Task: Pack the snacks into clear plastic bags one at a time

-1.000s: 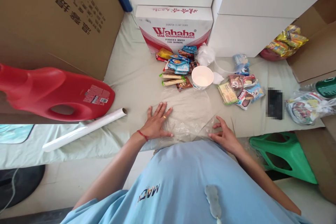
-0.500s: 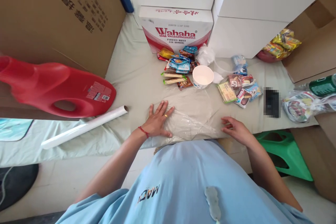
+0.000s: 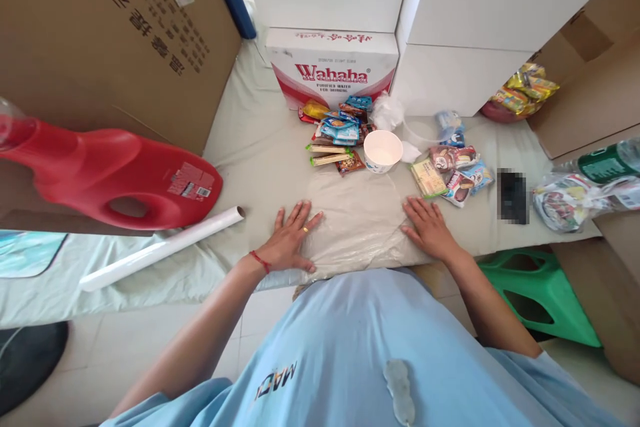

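A sheet of clear plastic film (image 3: 357, 227) lies spread on the cloth-covered table in front of me, a little wrinkled near the table edge. My left hand (image 3: 289, 239) rests flat on its left side, fingers spread, with a ring and a red wrist string. On the right side of the film lies my right hand (image 3: 429, 228), palm down and fingers extended. Neither hand holds anything. Just beyond the film stands a white paper bowl (image 3: 383, 152), open side up. Packaged snacks (image 3: 343, 128) are piled to its left, and more wrapped snacks (image 3: 453, 173) lie to its right.
A red jug (image 3: 150, 177) and a white roll (image 3: 163, 250) lie on the left. Behind the snacks stands a Wahaha carton (image 3: 333, 70). At the right are a blurred black object (image 3: 513, 197), a bottle (image 3: 610, 159) and a green stool (image 3: 545, 293) below the table edge.
My right hand has come down flat onto the right side of the film, its fingers straightened from a curl. My left hand has shifted slightly left and stays flat.
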`<state>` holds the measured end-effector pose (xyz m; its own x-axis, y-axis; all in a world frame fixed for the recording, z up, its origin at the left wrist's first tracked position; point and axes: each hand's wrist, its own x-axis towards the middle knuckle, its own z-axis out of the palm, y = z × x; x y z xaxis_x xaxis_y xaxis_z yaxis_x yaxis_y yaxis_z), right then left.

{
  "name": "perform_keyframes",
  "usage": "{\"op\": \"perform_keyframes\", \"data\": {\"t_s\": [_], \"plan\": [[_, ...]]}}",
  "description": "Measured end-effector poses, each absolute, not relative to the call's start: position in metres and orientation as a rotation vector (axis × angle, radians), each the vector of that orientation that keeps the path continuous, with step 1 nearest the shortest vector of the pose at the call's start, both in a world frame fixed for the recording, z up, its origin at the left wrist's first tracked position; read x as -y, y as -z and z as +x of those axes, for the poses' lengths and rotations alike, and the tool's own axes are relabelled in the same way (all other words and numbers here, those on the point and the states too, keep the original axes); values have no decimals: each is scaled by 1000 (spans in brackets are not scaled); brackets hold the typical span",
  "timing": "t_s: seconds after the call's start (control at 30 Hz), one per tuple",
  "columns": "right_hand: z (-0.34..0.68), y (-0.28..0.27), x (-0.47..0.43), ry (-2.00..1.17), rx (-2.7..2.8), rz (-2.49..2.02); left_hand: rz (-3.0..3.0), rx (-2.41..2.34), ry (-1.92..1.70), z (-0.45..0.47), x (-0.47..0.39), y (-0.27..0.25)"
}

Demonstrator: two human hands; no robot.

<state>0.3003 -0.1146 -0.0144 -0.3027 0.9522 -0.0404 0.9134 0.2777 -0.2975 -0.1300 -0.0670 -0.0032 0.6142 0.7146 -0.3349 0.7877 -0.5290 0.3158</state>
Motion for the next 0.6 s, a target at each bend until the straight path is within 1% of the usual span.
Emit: {"op": "perform_keyframes", "data": {"t_s": [0.13,0.23,0.3,0.33,0.4,0.47,0.53,0.6], "plan": [[309,-7,111,-479,2165,-1661,2329,-1276,51,-150,62,-15],[286,-27,108,-539,2087,-1516,2295,-1470,-307,-149,50,-43],[262,-33,107,-579,2144,-1404,2225,-1701,-604,-131,45,-59],[248,-33,107,-596,2196,-1345,2194,-1768,-686,-118,45,-65],[222,-29,110,-631,2329,-1220,2195,-1741,-717,-87,48,-66],[203,-24,115,-668,2460,-1089,2255,-1567,-645,-60,52,-55],[198,-19,120,-705,2516,-1001,2336,-1579,-494,-44,57,-35],[211,-18,120,-699,2454,-1046,2332,-1697,-298,-41,62,-11]]}}
